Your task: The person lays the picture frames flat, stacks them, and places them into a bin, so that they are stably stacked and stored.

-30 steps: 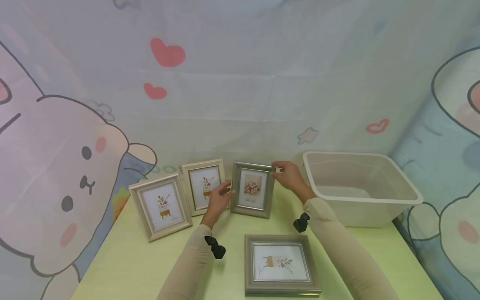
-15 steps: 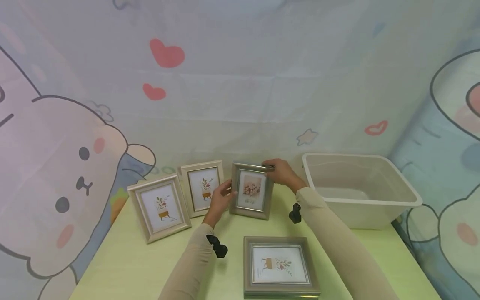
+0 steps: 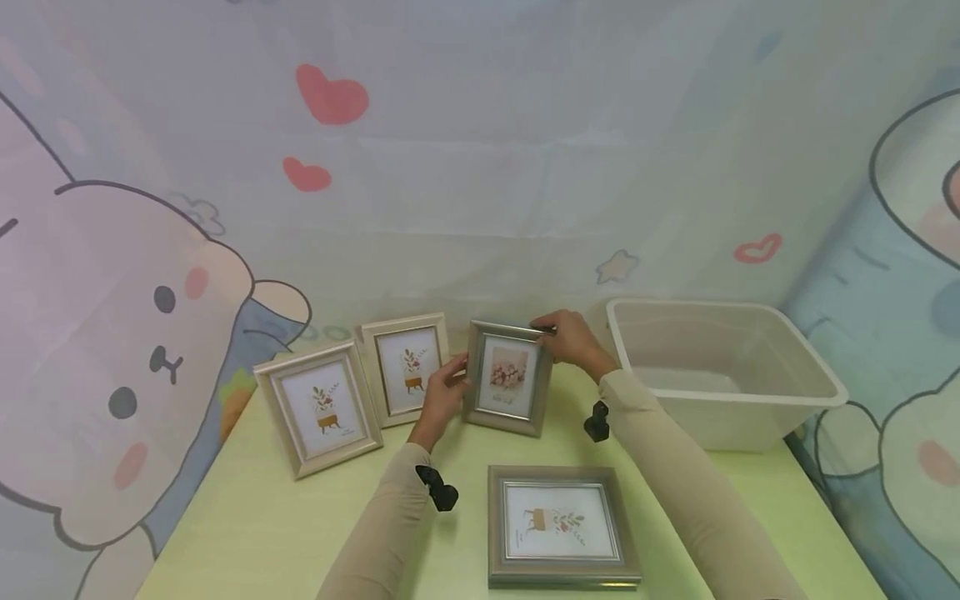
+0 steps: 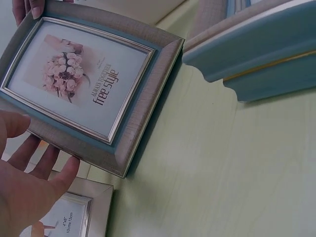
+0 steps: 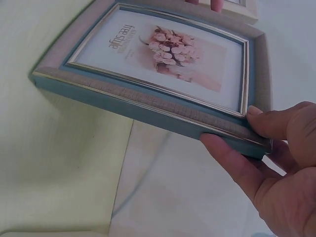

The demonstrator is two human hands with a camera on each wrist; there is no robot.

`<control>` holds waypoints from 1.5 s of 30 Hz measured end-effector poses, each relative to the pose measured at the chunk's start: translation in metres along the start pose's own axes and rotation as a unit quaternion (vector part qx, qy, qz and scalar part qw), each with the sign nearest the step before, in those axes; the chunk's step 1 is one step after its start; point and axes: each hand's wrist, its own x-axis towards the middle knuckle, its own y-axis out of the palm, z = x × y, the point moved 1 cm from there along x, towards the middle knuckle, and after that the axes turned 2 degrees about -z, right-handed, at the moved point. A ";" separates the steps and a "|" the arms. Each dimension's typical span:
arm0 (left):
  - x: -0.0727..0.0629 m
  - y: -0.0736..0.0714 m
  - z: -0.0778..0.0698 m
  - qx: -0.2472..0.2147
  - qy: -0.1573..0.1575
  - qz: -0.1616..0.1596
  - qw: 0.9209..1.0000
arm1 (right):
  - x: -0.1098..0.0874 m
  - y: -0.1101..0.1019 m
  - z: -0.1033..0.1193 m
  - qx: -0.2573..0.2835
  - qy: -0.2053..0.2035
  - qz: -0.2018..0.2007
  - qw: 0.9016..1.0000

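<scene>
A grey-brown picture frame [image 3: 507,379] with a pink rose print stands upright and tilted back on the table, between both hands. My right hand [image 3: 573,342] pinches its top right corner. In the right wrist view the thumb [image 5: 269,121] lies on the front and the fingers go to the side and behind. My left hand [image 3: 441,400] holds the left edge, its thumb at the front and fingertips [image 4: 69,170] at the outer side. To the left stand two cream picture frames, one at the back [image 3: 405,367] and one nearer [image 3: 318,408], both with plant prints.
Near the front, stacked picture frames [image 3: 562,575] lie flat on the pale green table [image 3: 247,525]. A white plastic tub [image 3: 735,402] stands at the right. Behind everything hangs a cloth backdrop [image 3: 480,192] with hearts and cartoon animals.
My right hand has shifted a little left, from the rose frame's right edge onto its top right corner. The left hand has moved slightly right against the left edge. The other frames stay put.
</scene>
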 end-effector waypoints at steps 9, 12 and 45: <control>-0.013 -0.003 -0.017 -0.030 0.014 0.017 0.999 | -0.008 -0.008 -0.002 0.042 0.004 0.021 0.999; -0.013 -0.003 -0.012 -0.018 0.022 0.019 0.999 | -0.010 -0.011 -0.003 0.057 0.009 0.025 0.998; -0.027 -0.028 -0.033 -0.011 -0.002 0.177 0.984 | -0.041 -0.040 -0.007 0.157 0.038 0.082 0.983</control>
